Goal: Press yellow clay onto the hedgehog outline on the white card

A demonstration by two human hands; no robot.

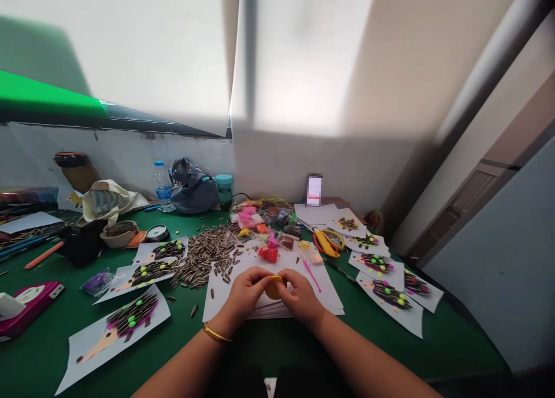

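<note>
Between the fingers of both hands is a flattened yellow-orange piece of modelling clay (273, 288). My left hand (248, 293), with a gold bangle at the wrist, pinches its left side. On its other side my right hand (299, 294) pinches it too. Both hands are above a stack of white paper (323, 299). Just beyond them lie a red lump of clay (268, 254) in wrapping and a pink modelling tool (312, 276). A heap of sunflower seeds (208, 250) spreads to the left, some on the paper.
Hedgehog pictures of seeds and clay lie left (125, 320) and right (392, 299). Yellow-handled scissors (327, 243) lie behind on the right. A phone (314, 191) leans at the wall. At the back stand a bottle (162, 188) and a blue-grey bag (194, 190); a magenta power strip (32, 305) is far left.
</note>
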